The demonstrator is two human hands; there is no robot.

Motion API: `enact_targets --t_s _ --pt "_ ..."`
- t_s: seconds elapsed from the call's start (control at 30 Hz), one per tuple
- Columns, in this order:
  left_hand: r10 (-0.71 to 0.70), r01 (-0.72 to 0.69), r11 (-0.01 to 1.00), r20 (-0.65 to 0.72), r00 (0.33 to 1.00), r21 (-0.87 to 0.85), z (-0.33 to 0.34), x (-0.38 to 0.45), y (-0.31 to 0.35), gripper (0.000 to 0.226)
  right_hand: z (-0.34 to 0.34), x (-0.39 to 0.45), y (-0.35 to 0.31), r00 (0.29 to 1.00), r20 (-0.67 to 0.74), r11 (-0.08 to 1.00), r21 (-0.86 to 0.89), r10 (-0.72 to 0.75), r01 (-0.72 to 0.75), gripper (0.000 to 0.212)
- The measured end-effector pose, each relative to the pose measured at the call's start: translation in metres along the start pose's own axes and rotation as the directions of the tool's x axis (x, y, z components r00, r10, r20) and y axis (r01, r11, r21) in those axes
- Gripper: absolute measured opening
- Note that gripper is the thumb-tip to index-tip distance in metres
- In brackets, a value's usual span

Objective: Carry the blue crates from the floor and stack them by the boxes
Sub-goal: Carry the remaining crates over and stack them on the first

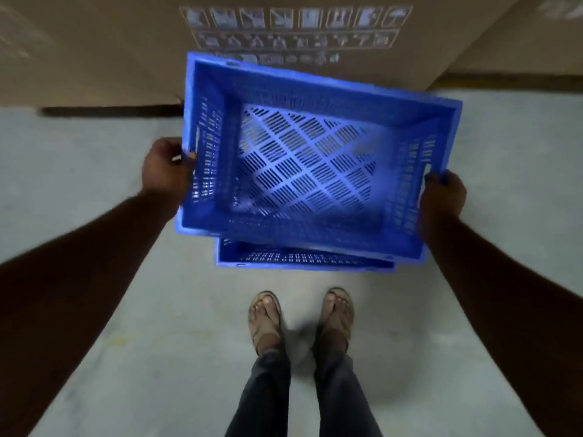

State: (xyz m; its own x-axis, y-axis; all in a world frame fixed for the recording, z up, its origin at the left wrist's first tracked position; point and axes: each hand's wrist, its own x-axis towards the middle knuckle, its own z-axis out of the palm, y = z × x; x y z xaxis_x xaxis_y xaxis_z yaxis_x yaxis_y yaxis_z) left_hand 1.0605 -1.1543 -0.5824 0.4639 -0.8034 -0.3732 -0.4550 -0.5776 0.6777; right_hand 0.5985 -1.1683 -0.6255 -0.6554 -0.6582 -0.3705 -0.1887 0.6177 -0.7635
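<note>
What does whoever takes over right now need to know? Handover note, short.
Left hand grips the held crate by its left handle; right hand grips the right one.
The held crate is empty, tilted, above a second crate on the floor, by the boxes.
Done: one crate in place.
Left: square up, lower this one onto it.

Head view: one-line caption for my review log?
Both hands hold a blue crate above another crate, facing cardboard boxes.
</note>
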Motion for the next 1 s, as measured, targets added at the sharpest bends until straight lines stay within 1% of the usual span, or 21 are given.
enact_targets --t_s 0.03,0.1,0.13,0.17,0.2,0.23,0.27,0.3,0.33,0.37,0.4,0.43,0.47,0.53,0.57,0.63,0.7,0.8,0.87,0.9,1.0 --pt "0.037 -0.043 0.987 0.040 0.999 0.152 0.002 0.001 0.001 0.046 0.003 0.000 0.001 0.999 0.042 0.999 -0.042 -0.024 0.026 0.031" --pt "0.232 -0.264 0.882 0.129 0.964 0.391 0.004 -0.009 0.000 0.076 -0.001 -0.006 -0.005 0.960 0.082 0.934 -0.224 -0.267 0.279 0.055" --pt "0.370 -0.413 0.778 0.187 0.910 0.473 0.003 -0.018 -0.002 0.089 -0.007 -0.013 -0.006 0.877 0.129 0.815 -0.327 -0.462 0.478 0.065" --pt "0.485 -0.556 0.654 0.280 0.828 0.513 0.001 -0.030 -0.007 0.098 -0.014 -0.025 -0.006 0.724 0.249 0.621 -0.385 -0.643 0.683 0.072" --pt "0.482 -0.633 0.576 0.412 0.774 0.516 0.000 -0.040 -0.011 0.104 -0.022 -0.037 -0.002 0.553 0.427 0.441 -0.339 -0.715 0.831 0.075" --pt "0.384 -0.658 0.554 0.544 0.746 0.510 0.000 -0.050 -0.015 0.107 -0.029 -0.051 0.003 0.402 0.618 0.323 -0.242 -0.675 0.915 0.077" --pt "0.223 -0.636 0.546 0.637 0.738 0.545 0.001 -0.060 -0.018 0.105 -0.036 -0.059 0.012 0.288 0.782 0.238 -0.183 -0.553 0.954 0.080" --pt "0.100 -0.606 0.525 0.664 0.741 0.597 0.003 -0.069 -0.023 0.093 -0.041 -0.068 0.018 0.244 0.893 0.144 -0.204 -0.378 0.968 0.079" --pt "0.054 -0.579 0.505 0.646 0.761 0.640 0.007 -0.078 -0.028 0.074 -0.046 -0.068 0.025 0.273 0.945 0.067 -0.265 -0.182 0.962 0.074" --pt "0.098 -0.570 0.491 0.609 0.787 0.658 0.013 -0.085 -0.033 0.055 -0.049 -0.066 0.026 0.363 0.931 0.008 -0.362 -0.034 0.932 0.064" --pt "0.179 -0.584 0.476 0.578 0.796 0.657 0.020 -0.092 -0.036 0.040 -0.050 -0.063 0.023 0.446 0.895 0.026 -0.446 -0.007 0.895 0.052" --pt "0.245 -0.594 0.457 0.548 0.800 0.662 0.027 -0.098 -0.037 0.032 -0.050 -0.058 0.019 0.500 0.864 0.104 -0.493 -0.055 0.864 0.043" --pt "0.287 -0.583 0.453 0.509 0.812 0.675 0.032 -0.101 -0.035 0.030 -0.050 -0.053 0.018 0.536 0.827 0.184 -0.508 -0.171 0.842 0.036" --pt "0.295 -0.542 0.460 0.454 0.841 0.704 0.037 -0.102 -0.028 0.029 -0.046 -0.046 0.010 0.594 0.730 0.264 -0.533 -0.339 0.804 0.037" --pt "0.276 -0.540 0.445 0.464 0.842 0.715 0.038 -0.101 -0.026 0.024 -0.042 -0.045 0.006 0.610 0.715 0.274 -0.545 -0.343 0.793 0.040" --pt "0.256 -0.596 0.341 0.539 0.803 0.727 0.038 -0.096 -0.025 0.013 -0.035 -0.047 0.001 0.645 0.726 0.263 -0.591 -0.238 0.763 0.040" --pt "0.227 -0.602 0.277 0.557 0.799 0.749 0.035 -0.086 -0.023 0.013 -0.027 -0.053 -0.005 0.663 0.729 0.219 -0.628 -0.171 0.747 0.034" --pt "0.149 -0.517 0.314 0.496 0.855 0.796 0.025 -0.074 -0.011 0.019 -0.021 -0.072 -0.009 0.647 0.763 0.189 -0.635 -0.003 0.749 0.036" --pt "0.056 -0.445 0.347 0.455 0.889 0.826 0.021 -0.070 -0.007 0.026 -0.024 -0.074 -0.002 0.634 0.773 0.178 -0.621 -0.022 0.763 0.036" --pt "0.025 -0.453 0.347 0.475 0.880 0.821 0.020 -0.070 -0.004 0.030 -0.027 -0.072 0.003 0.627 0.779 0.168 -0.616 -0.012 0.769 0.037" --pt "-0.017 -0.594 0.293 0.626 0.780 0.749 0.032 -0.094 -0.002 0.036 -0.037 -0.062 0.017 0.629 0.749 0.148 -0.660 0.207 0.737 0.047"
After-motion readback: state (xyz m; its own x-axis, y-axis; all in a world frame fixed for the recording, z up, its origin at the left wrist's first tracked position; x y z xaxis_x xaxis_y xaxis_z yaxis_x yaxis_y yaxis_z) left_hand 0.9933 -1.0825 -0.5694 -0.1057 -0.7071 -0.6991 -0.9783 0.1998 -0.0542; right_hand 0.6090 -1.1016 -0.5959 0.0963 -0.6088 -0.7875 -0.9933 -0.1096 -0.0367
